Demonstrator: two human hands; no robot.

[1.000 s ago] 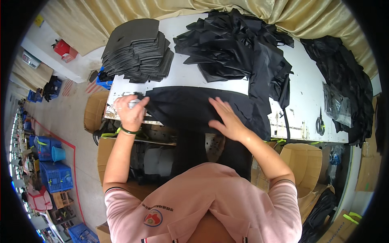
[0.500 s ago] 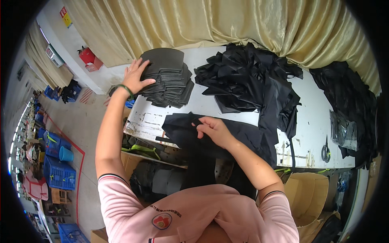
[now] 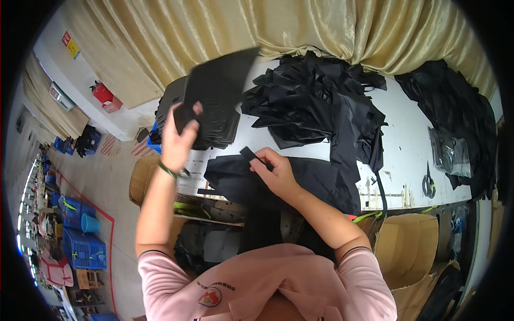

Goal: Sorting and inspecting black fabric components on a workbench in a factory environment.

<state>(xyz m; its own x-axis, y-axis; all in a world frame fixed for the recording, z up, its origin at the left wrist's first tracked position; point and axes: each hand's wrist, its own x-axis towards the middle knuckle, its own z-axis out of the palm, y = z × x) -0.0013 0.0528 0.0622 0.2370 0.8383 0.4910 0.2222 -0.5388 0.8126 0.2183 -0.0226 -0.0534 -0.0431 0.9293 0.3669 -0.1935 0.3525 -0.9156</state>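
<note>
Holding a dark sheet [image 3: 220,76] raised in the left hand [image 3: 179,138], with thumb and fingers clamped on its lower end, all slightly blurred, in front of a stack of grey sheets [image 3: 172,97] on the white counter [image 3: 258,131]. Pinching a short black strip [image 3: 248,154] in the right hand [image 3: 277,172], with thumb and fingers together on it, over a black cloth [image 3: 324,181] spread along the near edge of the counter. Wearing a green bangle [image 3: 168,170] on the left wrist. Facing a crumpled pile of black fabric [image 3: 305,101], heaped beyond the cloth and right of the stack. Farther right, having scissors [image 3: 428,184] lying near a clear bag [image 3: 452,152], with a gold curtain [image 3: 214,27] hanging behind.
</note>
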